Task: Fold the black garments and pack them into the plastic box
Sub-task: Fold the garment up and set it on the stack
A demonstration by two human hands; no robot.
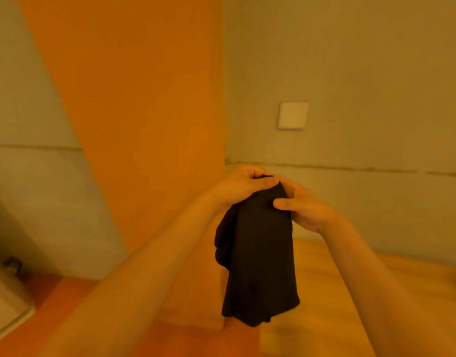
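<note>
A black garment hangs in the air in front of me, bunched and roughly folded lengthwise. My left hand grips its top edge from the left, fingers curled over the cloth. My right hand pinches the top right part, thumb pressed on the front of the fabric. The garment's lower end dangles above the wooden table. The plastic box is not in view.
A wooden table surface lies at the lower right. An orange wall panel stands behind, with a white wall switch to its right. A pale object's edge shows at the lower left, above an orange floor.
</note>
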